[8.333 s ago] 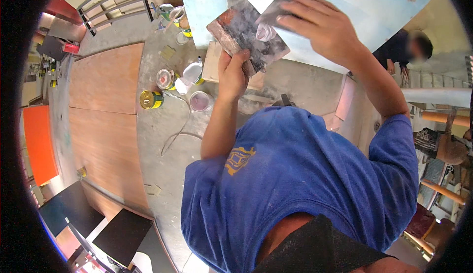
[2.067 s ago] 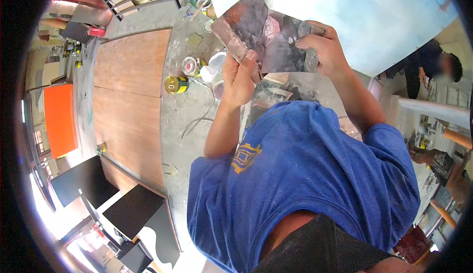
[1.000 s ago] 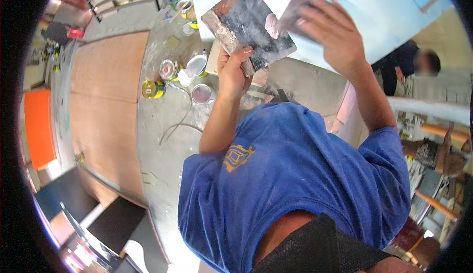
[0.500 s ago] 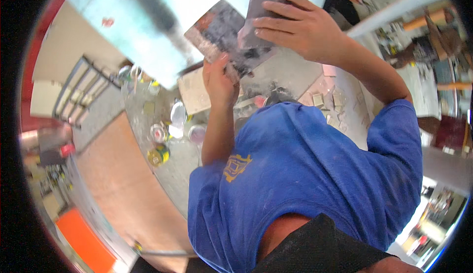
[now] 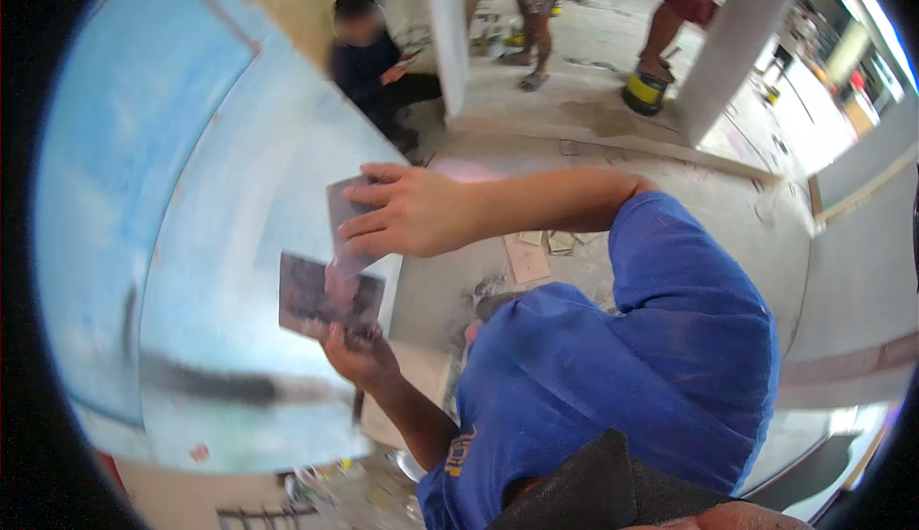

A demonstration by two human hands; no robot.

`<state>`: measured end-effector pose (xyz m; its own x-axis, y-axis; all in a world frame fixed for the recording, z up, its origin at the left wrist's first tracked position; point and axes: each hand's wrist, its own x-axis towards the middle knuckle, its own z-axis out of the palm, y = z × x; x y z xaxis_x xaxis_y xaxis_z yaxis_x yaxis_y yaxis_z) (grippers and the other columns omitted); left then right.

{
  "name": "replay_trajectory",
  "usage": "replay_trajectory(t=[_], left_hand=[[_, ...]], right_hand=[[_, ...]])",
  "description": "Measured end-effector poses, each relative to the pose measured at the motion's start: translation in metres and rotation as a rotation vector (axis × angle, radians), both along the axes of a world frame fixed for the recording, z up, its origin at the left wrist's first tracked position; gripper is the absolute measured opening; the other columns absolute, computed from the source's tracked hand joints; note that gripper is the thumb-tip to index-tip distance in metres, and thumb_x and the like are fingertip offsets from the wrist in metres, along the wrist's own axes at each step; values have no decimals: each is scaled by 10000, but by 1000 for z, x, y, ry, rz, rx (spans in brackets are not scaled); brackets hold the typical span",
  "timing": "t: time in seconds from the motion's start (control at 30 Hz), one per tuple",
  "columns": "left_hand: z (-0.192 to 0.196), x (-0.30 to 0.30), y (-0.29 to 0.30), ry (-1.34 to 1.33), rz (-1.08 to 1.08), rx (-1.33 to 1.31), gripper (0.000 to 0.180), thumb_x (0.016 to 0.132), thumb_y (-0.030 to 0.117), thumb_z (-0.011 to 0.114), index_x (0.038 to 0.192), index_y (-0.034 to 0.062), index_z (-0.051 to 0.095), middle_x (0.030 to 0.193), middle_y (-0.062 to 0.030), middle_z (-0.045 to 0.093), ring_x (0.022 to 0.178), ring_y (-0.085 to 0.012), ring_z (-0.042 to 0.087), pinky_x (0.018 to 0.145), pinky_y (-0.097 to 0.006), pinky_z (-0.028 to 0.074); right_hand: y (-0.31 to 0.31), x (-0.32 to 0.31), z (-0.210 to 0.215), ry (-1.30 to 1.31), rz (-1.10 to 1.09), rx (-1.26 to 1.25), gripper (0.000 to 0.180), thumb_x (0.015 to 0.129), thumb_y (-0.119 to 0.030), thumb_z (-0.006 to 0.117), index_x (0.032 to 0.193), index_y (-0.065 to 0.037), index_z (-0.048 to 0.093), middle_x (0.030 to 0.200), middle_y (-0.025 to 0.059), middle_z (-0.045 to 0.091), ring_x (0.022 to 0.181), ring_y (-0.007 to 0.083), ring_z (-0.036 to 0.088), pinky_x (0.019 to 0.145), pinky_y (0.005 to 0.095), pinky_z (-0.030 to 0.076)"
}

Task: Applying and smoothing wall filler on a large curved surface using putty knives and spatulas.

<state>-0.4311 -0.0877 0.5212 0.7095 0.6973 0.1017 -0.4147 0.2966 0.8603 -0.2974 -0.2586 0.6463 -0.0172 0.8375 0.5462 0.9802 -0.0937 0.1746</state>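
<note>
My left hand point(image 5: 362, 358) grips a flat, dark square plate point(image 5: 304, 293) by its lower edge. Pinkish and grey smears cover the plate's face. A second thin, grey-brown plate point(image 5: 352, 260) is in my right hand point(image 5: 412, 212), its fingers spread across the plate's back. The lower edge of this second plate meets or overlaps the first plate's face; blur hides the exact contact. Both plates are in front of a pale blue panel point(image 5: 239, 243), which carries a blurred dark streak. Whether either plate touches the panel I cannot tell.
A person in dark clothes point(image 5: 369, 66) crouches beyond the panel. Farther back, one person point(image 5: 538, 13) stands and another has a foot at a black-and-yellow bucket point(image 5: 644, 92). Tile pieces point(image 5: 526, 258) lie on the dusty floor by my right arm. A pale pillar point(image 5: 747, 42) rises at right.
My view has swung, bringing the blue panel to the left and other people into sight. Both hands, each still holding its plate, now appear farther left and lower.
</note>
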Motion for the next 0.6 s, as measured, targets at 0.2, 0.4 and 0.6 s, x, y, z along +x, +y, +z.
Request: replay_trajectory(t=[0.2,0.4,0.6], left_hand=[[26,-3,-14,-145,-135,-447,306,794,189,460,1000,-37,479,878,-109,547,682,-152,535,478,-207,432],[10,8,2,-154,-291,-446,358,789,207,466,1054,-33,441,926,-109,545,663,-132,536,423,-205,415],[45,0,-22,-258,-194,-443,370,786,202,467,1082,-17,430,1049,-155,500,777,-213,554,516,-256,471]], right_hand=[[21,-43,-58,172,54,191,441,684,-121,534,1122,-109,483,1193,77,477,1096,313,434,889,408,379],[10,-44,-71,178,-133,249,419,700,-133,532,1116,-118,489,1190,73,482,1073,310,457,875,410,392],[-16,-28,-94,557,-370,-17,456,688,-71,524,1133,-169,497,1114,57,535,1016,310,493,850,397,408]])
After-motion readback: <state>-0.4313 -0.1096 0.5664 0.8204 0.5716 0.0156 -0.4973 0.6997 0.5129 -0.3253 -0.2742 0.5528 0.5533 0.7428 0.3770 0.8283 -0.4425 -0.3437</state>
